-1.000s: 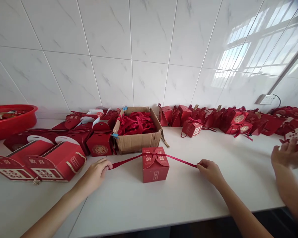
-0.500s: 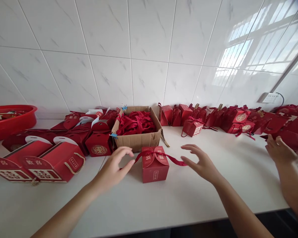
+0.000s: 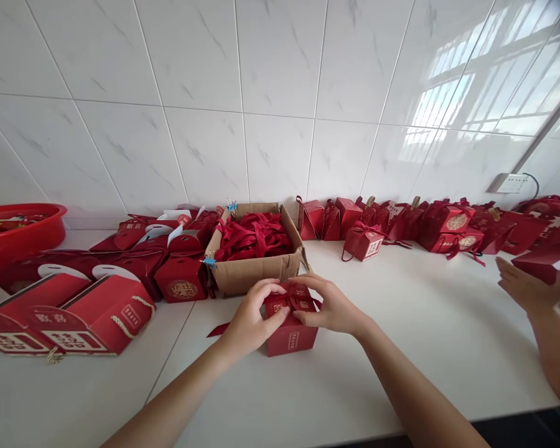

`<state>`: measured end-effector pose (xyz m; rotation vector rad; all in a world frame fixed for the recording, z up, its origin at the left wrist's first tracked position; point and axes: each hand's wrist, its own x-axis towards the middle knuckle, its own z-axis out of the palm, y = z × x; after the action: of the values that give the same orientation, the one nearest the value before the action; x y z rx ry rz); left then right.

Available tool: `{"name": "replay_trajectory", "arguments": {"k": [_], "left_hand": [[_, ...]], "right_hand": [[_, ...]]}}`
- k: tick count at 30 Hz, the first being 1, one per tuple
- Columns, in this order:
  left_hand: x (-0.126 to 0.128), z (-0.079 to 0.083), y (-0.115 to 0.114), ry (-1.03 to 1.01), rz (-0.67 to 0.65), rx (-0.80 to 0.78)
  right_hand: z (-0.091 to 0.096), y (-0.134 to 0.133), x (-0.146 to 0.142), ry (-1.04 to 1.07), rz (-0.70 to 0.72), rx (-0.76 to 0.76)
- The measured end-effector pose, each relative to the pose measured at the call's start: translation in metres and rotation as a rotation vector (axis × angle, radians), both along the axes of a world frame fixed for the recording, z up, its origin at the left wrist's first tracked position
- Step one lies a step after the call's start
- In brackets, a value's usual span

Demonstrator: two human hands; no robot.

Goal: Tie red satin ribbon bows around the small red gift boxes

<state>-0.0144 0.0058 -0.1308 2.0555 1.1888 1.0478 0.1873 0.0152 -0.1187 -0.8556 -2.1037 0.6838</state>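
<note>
Left hand (image 3: pixel 252 320): fingers bent, pinching the red ribbon (image 3: pixel 293 300) on top of the small red gift box (image 3: pixel 292 337).
Right hand (image 3: pixel 329 308): curled on the same ribbon, fingertips close to the left's.
Gift box: on the white surface (image 3: pixel 401 354), under both hands.
Just beyond the hands: cardboard box (image 3: pixel 256 274) heaped with ribbons.
Far right of the hands: another person's hand (image 3: pixel 532 289), open.

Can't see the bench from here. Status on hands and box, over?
Left hand and right hand both on box top, at the ribbon. Box upright on counter. Carton close behind; nothing between.
</note>
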Motion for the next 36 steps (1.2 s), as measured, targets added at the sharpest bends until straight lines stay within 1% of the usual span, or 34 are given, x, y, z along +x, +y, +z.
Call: {"name": "replay_trajectory", "arguments": {"k": [3,6,9,10,13,15,17,19,22,26,29,33,36], "left_hand": [[0.000,-0.003,0.002,0.005,-0.002,0.010],[0.001,-0.004,0.002,-0.033,-0.005,-0.001],[0.000,-0.006,0.000,-0.092,0.048,-0.051],[-0.001,-0.006,-0.001,-0.115,0.081,-0.069],[-0.007,-0.007,-0.001,-0.152,0.171,-0.131],[-0.011,-0.006,0.000,-0.144,0.197,-0.187],[-0.016,-0.003,0.001,-0.131,0.175,-0.265],[-0.018,0.001,0.000,-0.143,0.115,-0.361],[-0.017,0.007,-0.003,-0.226,0.031,-0.496],[-0.010,0.009,-0.008,-0.315,0.009,-0.547],[-0.005,0.006,-0.008,-0.345,0.014,-0.551],[-0.004,0.002,-0.008,-0.373,0.025,-0.578],[-0.005,0.000,-0.009,-0.411,0.012,-0.624]], "right_hand": [[0.000,-0.001,-0.001,0.007,-0.002,0.021],[0.002,-0.001,0.000,-0.036,0.027,0.024],[0.000,-0.002,0.005,-0.058,0.067,-0.021],[-0.001,-0.002,0.008,-0.041,0.053,-0.043],[-0.009,-0.001,0.015,0.049,-0.054,-0.148],[-0.015,0.001,0.020,0.100,-0.107,-0.227],[-0.018,0.002,0.024,0.135,-0.123,-0.296],[-0.020,0.002,0.025,0.153,-0.117,-0.371],[-0.019,0.000,0.023,0.194,-0.067,-0.520],[-0.019,-0.003,0.016,0.327,0.005,-0.670],[-0.018,-0.005,0.012,0.399,0.029,-0.701],[-0.017,-0.005,0.010,0.395,0.027,-0.671],[-0.018,-0.004,0.010,0.410,0.052,-0.660]]}}
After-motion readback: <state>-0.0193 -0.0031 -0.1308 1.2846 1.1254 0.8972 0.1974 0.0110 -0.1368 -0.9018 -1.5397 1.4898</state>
